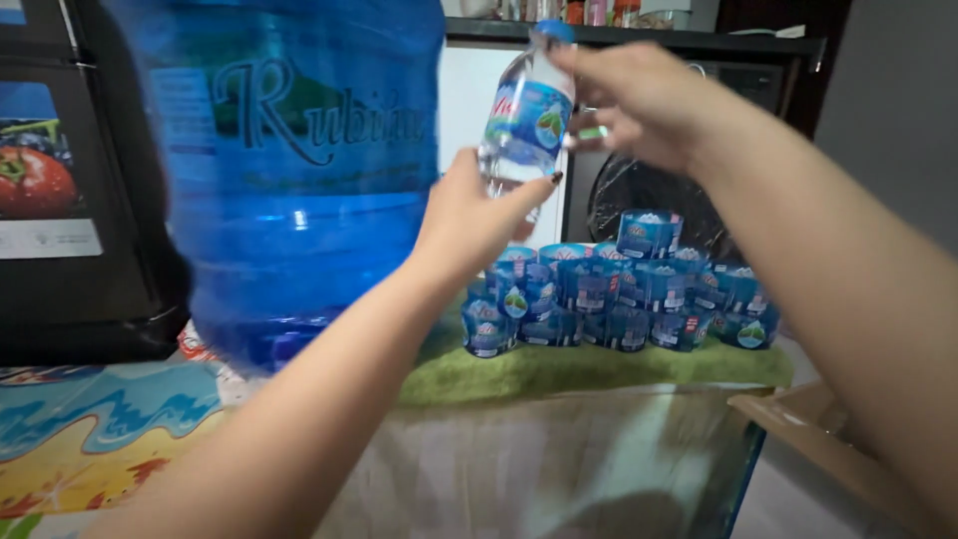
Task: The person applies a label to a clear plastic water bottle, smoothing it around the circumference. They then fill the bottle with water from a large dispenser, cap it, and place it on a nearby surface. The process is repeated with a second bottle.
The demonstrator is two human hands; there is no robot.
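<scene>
Two bare forearms reach up and away from the camera, one from the lower left and one from the right edge, meeting at a small water bottle (526,120) held upright in the air in front of the viewer. Left hand (474,220) wraps around the lower part of the bottle from below, fingers curled closed on it, with a dark-painted thumbnail showing. Right hand (639,100) comes in from above and to the right, fingers bent and pinched around the bottle's upper part just beside its blue cap (554,30). The bottle is clear plastic with a blue and white label.

At the left stands a very large blue translucent water jug (289,170), filling much of the upper left of the view, just beside the left hand. Behind and below the bottle, a stack of small blue-lidded water cups (619,289) is piled in rows on a green cloth (559,374). The cloth lies over a clear plastic cover on a tabletop (559,459). At lower left a colourful patterned mat (90,439) shows waves in blue, yellow and orange. A black fan (639,195) sits behind the cups, partly hidden by the right forearm. A cardboard box edge (798,419) shows at lower right.
</scene>
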